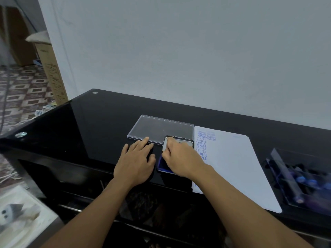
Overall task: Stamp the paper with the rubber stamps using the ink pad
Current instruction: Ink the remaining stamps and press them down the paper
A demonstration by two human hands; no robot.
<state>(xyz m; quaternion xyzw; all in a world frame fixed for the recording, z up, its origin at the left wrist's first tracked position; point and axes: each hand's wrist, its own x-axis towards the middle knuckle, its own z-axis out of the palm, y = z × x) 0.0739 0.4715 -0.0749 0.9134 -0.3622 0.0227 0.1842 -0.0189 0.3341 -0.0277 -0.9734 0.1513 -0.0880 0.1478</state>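
Two hands at the table (89,131): left hand (136,161) lies flat, fingers (143,142) straight, seemingly bracing; right hand (180,158) curls its fingers (169,142) over the ink pad (163,166), stamped paper (232,167) just beside them, hold unclear.

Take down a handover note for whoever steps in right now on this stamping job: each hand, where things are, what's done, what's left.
Left hand: open, flat on the black table, left of the ink pad.
Right hand: grip pinches the raised ink pad lid at its left edge; no stamp visible in it.
Paper: right of the pad, blue AMENDED and SAMPLE prints down its left edge.
Rubber stamps: blurred, in the clear tray, far right.
Clear case lid: behind the hands.
Done: some prints. Left: take a stamp, ink it, stamp more paper.
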